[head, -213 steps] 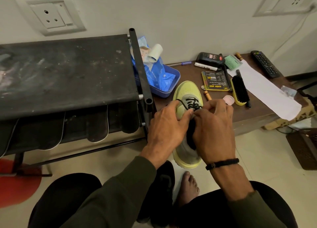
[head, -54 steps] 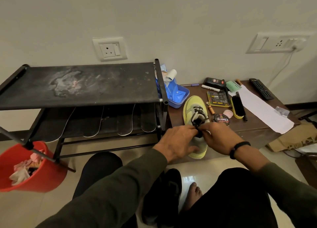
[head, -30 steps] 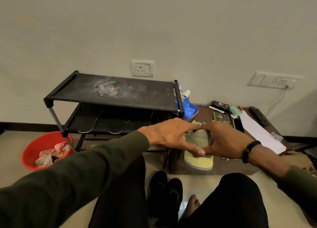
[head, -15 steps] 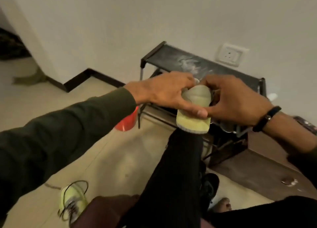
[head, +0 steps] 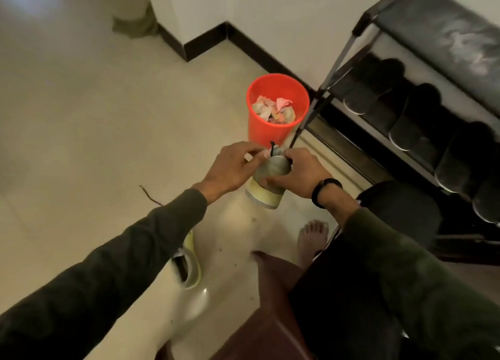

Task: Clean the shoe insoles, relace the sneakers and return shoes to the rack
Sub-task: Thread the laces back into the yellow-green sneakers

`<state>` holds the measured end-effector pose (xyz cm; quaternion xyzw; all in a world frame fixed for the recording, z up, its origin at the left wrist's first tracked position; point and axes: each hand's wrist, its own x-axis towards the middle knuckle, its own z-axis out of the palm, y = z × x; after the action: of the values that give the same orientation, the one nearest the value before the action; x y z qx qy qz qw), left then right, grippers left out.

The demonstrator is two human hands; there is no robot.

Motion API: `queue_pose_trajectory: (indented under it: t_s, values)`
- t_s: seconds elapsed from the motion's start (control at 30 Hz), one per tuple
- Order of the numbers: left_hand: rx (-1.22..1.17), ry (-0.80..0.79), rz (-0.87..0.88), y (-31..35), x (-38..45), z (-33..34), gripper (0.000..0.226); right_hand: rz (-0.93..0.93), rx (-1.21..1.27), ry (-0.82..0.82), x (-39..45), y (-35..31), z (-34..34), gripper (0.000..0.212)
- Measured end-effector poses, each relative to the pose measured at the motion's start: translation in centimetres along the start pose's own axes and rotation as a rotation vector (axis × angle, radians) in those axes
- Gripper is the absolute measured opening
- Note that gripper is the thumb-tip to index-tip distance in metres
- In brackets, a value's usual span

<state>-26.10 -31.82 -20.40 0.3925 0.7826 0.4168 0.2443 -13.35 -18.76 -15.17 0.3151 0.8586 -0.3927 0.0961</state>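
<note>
Underfoot, glossy cream floor tiles (head: 81,143)

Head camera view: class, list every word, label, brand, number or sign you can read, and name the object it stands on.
None can be read in this view.
Yellow-green sneaker held by the left hand and right hand: no readable marking.
Second sneaker on the floor: none visible.
Red bucket: plain, no label.
Shoe rack: only pale smudges, no lettering.
</note>
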Motion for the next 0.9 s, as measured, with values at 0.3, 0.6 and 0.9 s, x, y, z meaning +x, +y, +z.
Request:
queue_pose_trajectory:
  t_s: [0.3, 0.6, 0.9]
  values:
    - [0.314, -0.107, -0.963, -13.7, -8.5, 8.8, 0.059, 0.206, -0.285, -0.274, 7.0, 4.8, 11.0, 0.049]
    - [0.146, -0.411, -1.348, -20.5, -20.0, 11.8, 0.054, 0.243, -0.373, -0.683, 7.0, 7.9, 17.5, 0.055]
    - [0.794, -0.473, -0.712, -7.3, -8.7, 6.3, 0.027, 0.419, -0.334, -0.623, 6.4, 6.5, 15.9, 0.066]
